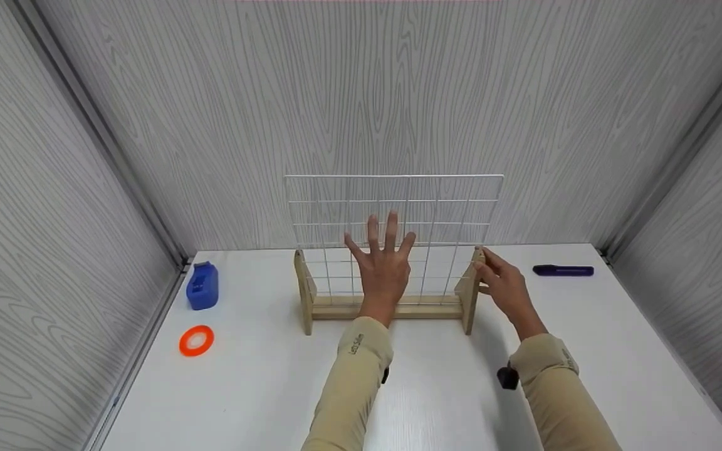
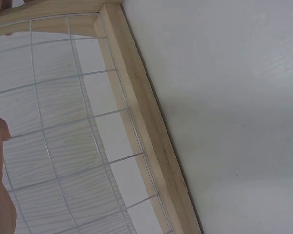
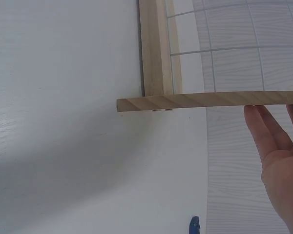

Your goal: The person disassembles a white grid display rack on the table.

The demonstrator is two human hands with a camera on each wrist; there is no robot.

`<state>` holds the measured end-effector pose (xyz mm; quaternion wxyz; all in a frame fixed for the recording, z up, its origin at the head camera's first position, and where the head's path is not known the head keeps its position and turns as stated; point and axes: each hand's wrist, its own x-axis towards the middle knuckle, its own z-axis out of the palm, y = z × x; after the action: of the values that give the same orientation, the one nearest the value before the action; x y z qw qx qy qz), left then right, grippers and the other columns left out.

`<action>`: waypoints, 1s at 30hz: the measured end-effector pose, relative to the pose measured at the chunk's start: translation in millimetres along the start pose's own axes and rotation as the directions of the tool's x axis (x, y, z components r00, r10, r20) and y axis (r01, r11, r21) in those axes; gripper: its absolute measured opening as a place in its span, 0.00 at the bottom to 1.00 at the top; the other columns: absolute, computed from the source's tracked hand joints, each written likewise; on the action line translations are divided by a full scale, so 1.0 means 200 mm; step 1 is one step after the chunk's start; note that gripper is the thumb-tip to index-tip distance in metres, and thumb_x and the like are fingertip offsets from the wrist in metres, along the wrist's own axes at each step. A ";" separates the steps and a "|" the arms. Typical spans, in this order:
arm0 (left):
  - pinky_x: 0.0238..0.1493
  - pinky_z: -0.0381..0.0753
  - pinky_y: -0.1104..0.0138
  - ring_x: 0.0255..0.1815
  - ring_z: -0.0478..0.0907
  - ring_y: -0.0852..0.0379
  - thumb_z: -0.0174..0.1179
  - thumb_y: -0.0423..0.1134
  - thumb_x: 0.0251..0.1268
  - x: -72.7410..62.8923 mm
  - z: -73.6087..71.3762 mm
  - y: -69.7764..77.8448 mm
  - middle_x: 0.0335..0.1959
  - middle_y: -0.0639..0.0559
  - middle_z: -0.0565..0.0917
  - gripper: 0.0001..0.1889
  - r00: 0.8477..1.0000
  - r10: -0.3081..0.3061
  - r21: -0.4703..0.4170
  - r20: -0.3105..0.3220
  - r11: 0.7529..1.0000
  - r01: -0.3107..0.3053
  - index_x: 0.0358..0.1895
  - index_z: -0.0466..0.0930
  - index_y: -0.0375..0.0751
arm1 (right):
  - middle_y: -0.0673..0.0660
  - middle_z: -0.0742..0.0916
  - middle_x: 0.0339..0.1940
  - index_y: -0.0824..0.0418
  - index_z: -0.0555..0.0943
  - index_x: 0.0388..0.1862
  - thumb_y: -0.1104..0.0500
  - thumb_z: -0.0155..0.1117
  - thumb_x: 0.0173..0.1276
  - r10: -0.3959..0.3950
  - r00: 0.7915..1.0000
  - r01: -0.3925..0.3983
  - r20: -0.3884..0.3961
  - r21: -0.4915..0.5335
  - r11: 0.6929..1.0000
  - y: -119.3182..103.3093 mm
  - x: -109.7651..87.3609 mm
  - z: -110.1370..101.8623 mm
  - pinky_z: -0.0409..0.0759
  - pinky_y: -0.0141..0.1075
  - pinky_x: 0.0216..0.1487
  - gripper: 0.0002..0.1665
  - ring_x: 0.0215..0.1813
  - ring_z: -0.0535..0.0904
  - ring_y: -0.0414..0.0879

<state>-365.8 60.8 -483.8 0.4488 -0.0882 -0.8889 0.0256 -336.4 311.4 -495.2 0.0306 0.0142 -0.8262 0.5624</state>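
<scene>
A white wire grid stands upright, leaning back, in a wooden stand with a crossbar and two side pieces. My left hand is spread in front of the grid, fingers straight and pointing up; its thumb side shows beside the wires in the left wrist view. At the stand's right, my right hand grips the upper part of the right side piece. The right wrist view shows its fingers against that piece's outer face; part of the hand lies outside that frame.
On the left of the white table are a blue tape dispenser and an orange ring. A dark purple cutter-like tool lies at the back right. Wood-patterned panels enclose the back and sides.
</scene>
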 end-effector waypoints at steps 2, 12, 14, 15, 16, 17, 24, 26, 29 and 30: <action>0.65 0.61 0.25 0.78 0.49 0.39 0.70 0.47 0.57 0.00 0.00 0.00 0.79 0.49 0.57 0.25 1.000 0.004 -0.002 -0.008 1.000 -0.004 0.59 0.79 0.70 | 0.64 0.73 0.76 0.51 0.58 0.82 0.44 0.53 0.79 0.001 1.000 -0.001 0.002 -0.003 1.000 0.00 0.00 -0.01 0.83 0.48 0.61 0.37 0.68 0.78 0.62; 0.65 0.62 0.25 0.78 0.52 0.39 0.71 0.48 0.57 0.00 0.01 0.01 0.77 0.50 0.63 0.24 0.999 0.017 0.004 -0.035 1.000 -0.017 0.58 0.80 0.71 | 0.64 0.74 0.75 0.50 0.59 0.82 0.44 0.54 0.79 -0.005 1.000 0.006 0.013 -0.025 1.000 0.00 -0.01 -0.03 0.83 0.49 0.60 0.37 0.68 0.79 0.62; 0.64 0.62 0.25 0.78 0.53 0.40 0.71 0.48 0.57 0.00 0.01 0.01 0.77 0.50 0.64 0.24 0.999 0.016 0.000 -0.038 1.000 -0.016 0.58 0.80 0.70 | 0.64 0.74 0.75 0.52 0.60 0.82 0.45 0.54 0.79 -0.004 1.000 0.004 0.015 -0.022 1.000 0.00 -0.01 -0.03 0.83 0.49 0.59 0.37 0.67 0.79 0.62; 0.64 0.63 0.25 0.78 0.53 0.40 0.70 0.47 0.57 0.00 0.01 0.01 0.77 0.50 0.63 0.24 0.999 0.016 -0.002 -0.040 1.000 -0.016 0.58 0.80 0.70 | 0.64 0.74 0.75 0.52 0.60 0.82 0.45 0.54 0.79 -0.003 1.000 0.003 0.016 -0.022 1.000 0.00 -0.01 -0.03 0.83 0.48 0.59 0.37 0.67 0.79 0.62; 0.64 0.62 0.25 0.78 0.52 0.40 0.70 0.47 0.58 -0.01 0.01 0.01 0.77 0.50 0.63 0.23 0.999 0.016 -0.005 -0.042 1.000 -0.016 0.58 0.80 0.70 | 0.64 0.74 0.75 0.52 0.60 0.82 0.45 0.54 0.79 -0.001 1.000 0.001 0.017 -0.021 1.000 0.00 -0.01 -0.03 0.83 0.48 0.59 0.37 0.67 0.79 0.62; 0.65 0.62 0.25 0.78 0.52 0.40 0.70 0.47 0.58 -0.01 0.01 0.01 0.77 0.50 0.62 0.23 0.999 0.016 -0.005 -0.041 1.000 -0.016 0.58 0.80 0.70 | 0.64 0.73 0.76 0.51 0.60 0.82 0.44 0.54 0.79 0.000 1.000 0.000 0.016 -0.022 1.000 0.00 -0.01 -0.03 0.83 0.47 0.59 0.37 0.67 0.79 0.62; 0.65 0.62 0.25 0.78 0.52 0.40 0.71 0.48 0.56 -0.01 0.01 -0.01 0.78 0.50 0.58 0.25 0.999 0.015 -0.006 -0.042 1.000 -0.016 0.58 0.80 0.70 | 0.65 0.73 0.76 0.51 0.60 0.81 0.45 0.55 0.79 -0.014 1.000 0.014 0.011 -0.026 1.000 0.01 0.01 -0.01 0.86 0.43 0.54 0.36 0.66 0.80 0.63; 0.64 0.63 0.26 0.78 0.52 0.40 0.71 0.48 0.56 -0.01 0.01 -0.02 0.78 0.50 0.58 0.24 0.999 0.019 -0.005 -0.044 1.000 -0.019 0.58 0.80 0.70 | 0.65 0.73 0.76 0.52 0.61 0.81 0.46 0.55 0.79 -0.023 1.000 0.023 0.009 -0.026 0.999 0.01 0.01 -0.01 0.86 0.42 0.54 0.36 0.65 0.81 0.63; 0.64 0.64 0.26 0.77 0.53 0.40 0.70 0.47 0.57 0.00 0.01 -0.02 0.78 0.50 0.59 0.24 0.998 0.019 0.001 -0.055 1.000 -0.019 0.58 0.80 0.70 | 0.65 0.72 0.77 0.52 0.62 0.81 0.46 0.55 0.79 -0.032 0.999 0.032 0.008 -0.025 0.999 0.01 0.01 -0.01 0.86 0.41 0.53 0.36 0.65 0.81 0.63; 0.64 0.64 0.26 0.77 0.53 0.40 0.70 0.48 0.58 0.00 0.01 -0.02 0.78 0.50 0.59 0.23 0.998 0.017 0.006 -0.056 1.000 -0.017 0.58 0.80 0.71 | 0.65 0.71 0.77 0.52 0.62 0.81 0.46 0.55 0.79 -0.031 0.999 0.031 0.009 -0.025 0.999 0.01 0.01 -0.01 0.86 0.40 0.53 0.36 0.65 0.81 0.63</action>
<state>-367.8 57.0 -484.8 0.4737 -0.0951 -0.8750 0.0293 -337.6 314.2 -496.4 0.0360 0.0292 -0.8330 0.5514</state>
